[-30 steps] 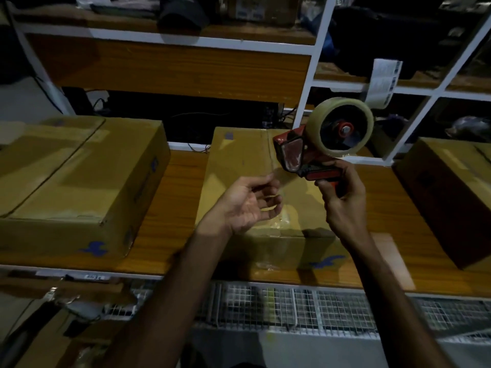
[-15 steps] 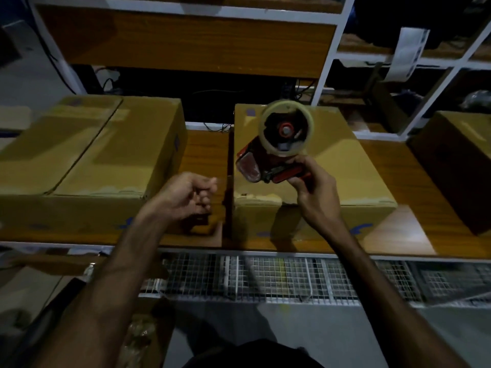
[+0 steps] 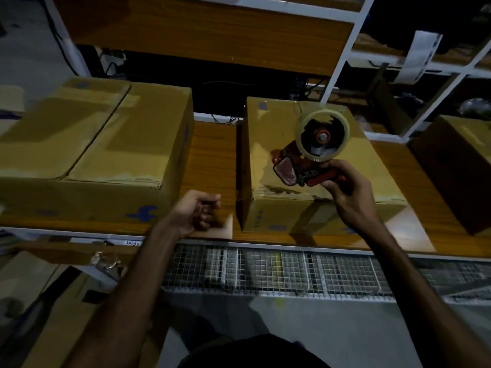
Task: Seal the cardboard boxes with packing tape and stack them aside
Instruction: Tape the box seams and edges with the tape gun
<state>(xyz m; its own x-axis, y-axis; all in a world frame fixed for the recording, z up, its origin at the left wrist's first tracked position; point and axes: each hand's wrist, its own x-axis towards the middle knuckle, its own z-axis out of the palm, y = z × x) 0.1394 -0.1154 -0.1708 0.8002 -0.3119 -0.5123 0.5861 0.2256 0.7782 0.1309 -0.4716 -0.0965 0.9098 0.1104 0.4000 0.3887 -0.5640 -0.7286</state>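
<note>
A: In the head view, what is the right hand (image 3: pixel 348 192) doing?

B: It grips the red handle of the tape dispenser (image 3: pixel 308 160), right of the frame's centre. The roll of clear tape (image 3: pixel 322 134) sits at the top of the tool, and the dispenser's head points to the left, over the middle box (image 3: pixel 279 144).

A: And the left hand (image 3: pixel 198 212)?

B: Its fingers are curled in with nothing visible inside them. It is low at centre, over the bare wooden bench (image 3: pixel 212 155), in the gap between the middle box and the large box (image 3: pixel 106 144) at left.

A: Are the boxes closed?

B: The flaps of both lie flat. The large box shows a seam running along its top. A third box (image 3: pixel 457 166) stands at the right edge, in shadow. All three rest on the bench, apart from one another.

A: Anything below?

B: A wire mesh rack (image 3: pixel 279 272) runs under the bench's front edge.
</note>
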